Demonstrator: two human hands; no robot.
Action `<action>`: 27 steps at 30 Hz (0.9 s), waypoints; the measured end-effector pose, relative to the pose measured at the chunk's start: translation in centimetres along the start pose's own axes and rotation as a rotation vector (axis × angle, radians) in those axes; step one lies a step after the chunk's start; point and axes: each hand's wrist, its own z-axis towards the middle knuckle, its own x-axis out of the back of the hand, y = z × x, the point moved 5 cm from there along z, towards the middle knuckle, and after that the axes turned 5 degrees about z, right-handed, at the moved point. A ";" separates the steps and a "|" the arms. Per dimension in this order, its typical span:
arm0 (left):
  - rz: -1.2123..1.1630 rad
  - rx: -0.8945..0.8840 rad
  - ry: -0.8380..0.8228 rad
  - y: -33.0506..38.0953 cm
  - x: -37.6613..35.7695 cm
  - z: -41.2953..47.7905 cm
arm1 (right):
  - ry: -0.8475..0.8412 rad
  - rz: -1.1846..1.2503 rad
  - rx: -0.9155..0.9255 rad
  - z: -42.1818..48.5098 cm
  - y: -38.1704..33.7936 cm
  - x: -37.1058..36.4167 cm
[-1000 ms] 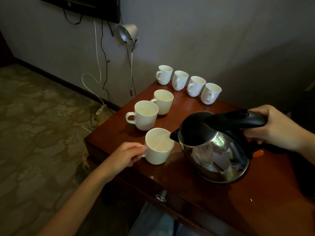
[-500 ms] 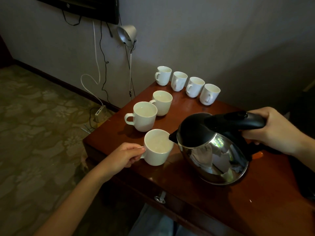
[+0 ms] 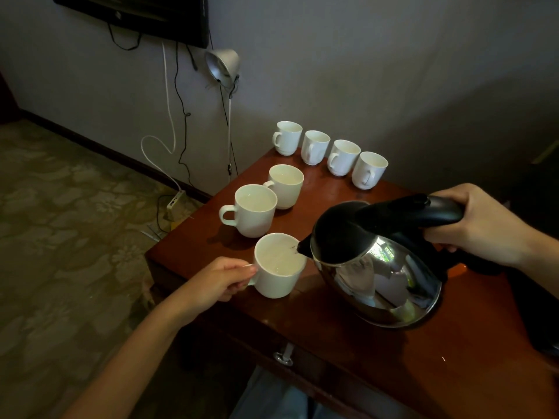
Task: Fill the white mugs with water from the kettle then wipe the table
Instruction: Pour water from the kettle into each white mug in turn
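Note:
A steel kettle point(image 3: 381, 279) with a black lid and handle hangs tilted over the brown wooden table point(image 3: 393, 358). My right hand point(image 3: 481, 225) grips its handle. Its spout sits over the rim of the nearest white mug point(image 3: 276, 276), which has liquid inside. My left hand point(image 3: 217, 282) pinches that mug's handle at the table's front left corner. Two more white mugs point(image 3: 252, 211) point(image 3: 286, 186) stand behind it, both with water in them. Several white mugs point(image 3: 341, 157) line the table's back edge by the wall.
A drawer handle point(image 3: 282, 356) sticks out below the table's front edge. A clamp lamp point(image 3: 222, 68) and hanging cables point(image 3: 178, 95) are on the wall to the left. A power strip point(image 3: 175, 202) lies on the patterned carpet.
The kettle and both hands have stayed almost still over the nearest mug. Only the view has shifted slightly.

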 end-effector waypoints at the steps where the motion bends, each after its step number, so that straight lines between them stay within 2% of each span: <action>1: -0.003 -0.004 -0.001 0.0 0.0 0.0 | 0.003 0.001 0.001 0.0 0.0 0.0; 27: -0.012 -0.005 0.020 0.5 -0.2 -0.1 | -0.035 -0.041 -0.009 0.1 -0.7 -0.1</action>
